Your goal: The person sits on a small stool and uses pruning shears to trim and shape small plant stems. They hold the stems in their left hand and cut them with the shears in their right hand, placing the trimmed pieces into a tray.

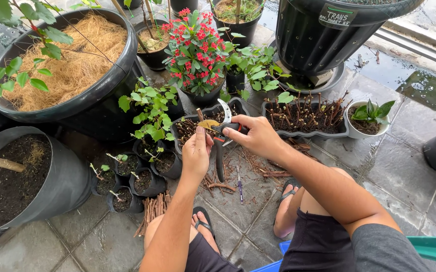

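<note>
My right hand (258, 136) grips the handles of pruning shears (221, 132), whose curved blade points up over a black tray of cuttings (239, 107). My left hand (196, 151) pinches a short cutting with a dry yellow-brown leaf (208, 123) right beside the blade. Both hands hover above the wet stone floor, in front of my knees and sandalled feet.
Small black grow bags with seedlings (127, 181) sit to the left, with a bundle of cut sticks (152, 207) by my knee. A second tray of stem cuttings (306, 118), a white pot (366, 121), a red-flowered plant (197, 50) and big black tubs (72, 65) ring the spot.
</note>
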